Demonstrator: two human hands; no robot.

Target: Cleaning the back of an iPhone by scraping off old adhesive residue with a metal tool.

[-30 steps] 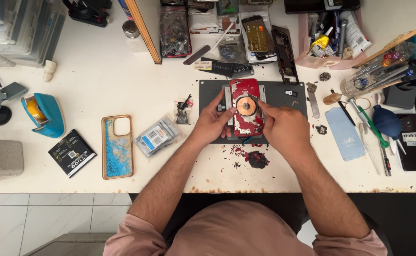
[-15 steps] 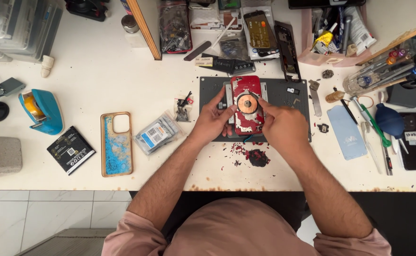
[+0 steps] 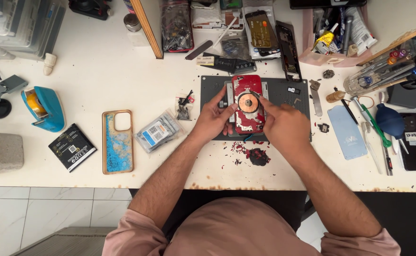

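Both hands are gripping the red phone [image 3: 247, 105]: the left hand [image 3: 213, 119] is clasping its left edge, the right hand [image 3: 285, 124] pressing fingertips by its copper coil [image 3: 247, 100]. Paint-chipped, back-up, it is lying on the grey mat [image 3: 298, 92]; red flakes [image 3: 239, 149] are lying just below that mat.

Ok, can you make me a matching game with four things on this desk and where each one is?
Things:
1. red phone back
2. blue tape dispenser
3. blue phone case
4. dark blue air blower

Places:
A. at the left side of the desk, near a grey block
B. flat on the desk, left of the left hand
C. on the dark mat, between both hands
D. at the right side, past the right hand, among the tools

Pairs: 1-C, 2-A, 3-B, 4-D
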